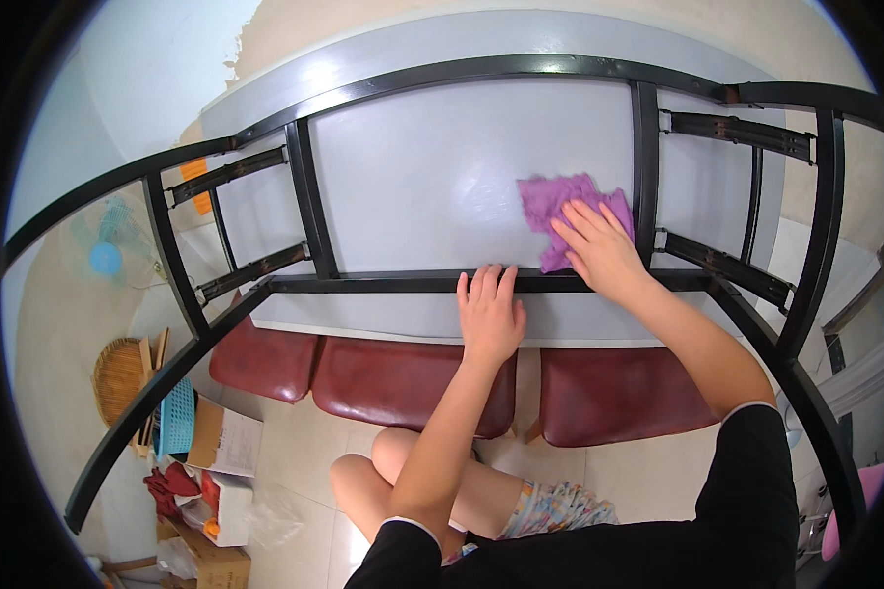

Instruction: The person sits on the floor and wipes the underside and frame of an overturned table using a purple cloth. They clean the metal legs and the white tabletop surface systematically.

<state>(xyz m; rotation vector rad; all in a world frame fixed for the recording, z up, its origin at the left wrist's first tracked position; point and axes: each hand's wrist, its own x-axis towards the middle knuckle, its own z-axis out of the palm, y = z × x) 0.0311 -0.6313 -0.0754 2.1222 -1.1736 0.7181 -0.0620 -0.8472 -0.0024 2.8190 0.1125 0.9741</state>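
A pale grey panel (412,177) spreads before me behind a black metal frame (442,72), and both look like parts of an upturned folding table. My right hand (597,239) presses a crumpled purple cloth (549,202) against the panel, fingers spread over it, close to the right upright bar (644,162). On the near crossbar (383,284), my left hand (490,313) has its fingers hooked over the top edge. Folding metal brackets (737,134) join the bars at the right, and similar brackets (228,175) sit at the left.
Dark red padded chairs (412,379) stand beneath the panel's near edge. Bent frame legs (147,420) reach towards me on both sides. At left are cardboard boxes (221,563), a blue plastic basket (177,420), a woven tray (118,379) and a blue fan (106,258).
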